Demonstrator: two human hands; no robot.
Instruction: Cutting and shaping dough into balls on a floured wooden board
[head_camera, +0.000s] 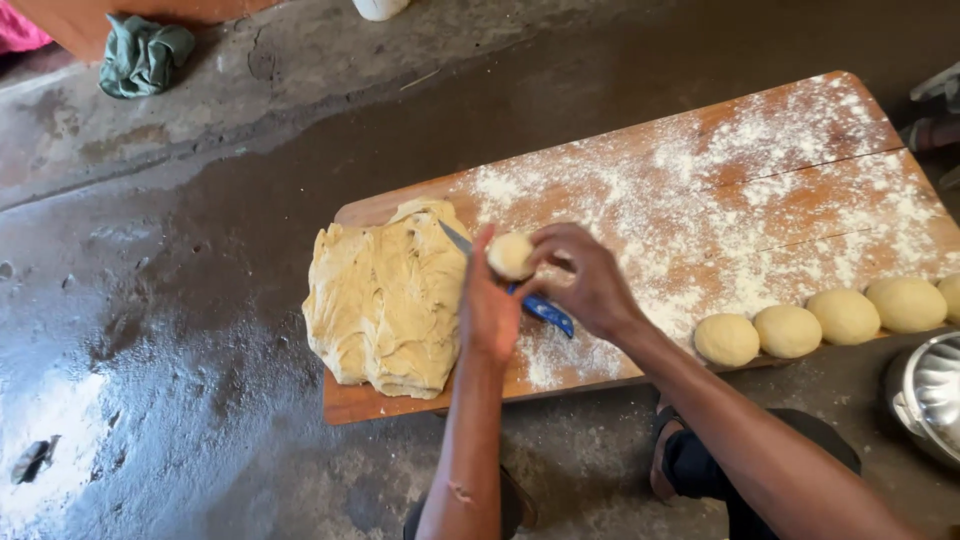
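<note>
Over floured board (780, 190), left hand (487, 310), right hand (585, 280) cup dough ball (511, 256).

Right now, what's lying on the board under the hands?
A blue-handled knife lies on the floured wooden board, blade tip by the dough mass. The left hand covers its middle.

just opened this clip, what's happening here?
A person shapes a small pale dough ball between the left hand and right hand, over a floured wooden board lying on the wet concrete floor. A large slab of yellowish dough sits at the board's left end, with a blue-handled knife beside it. Finished round dough balls line the board's near edge on the right, next to a metal bowl.
</note>
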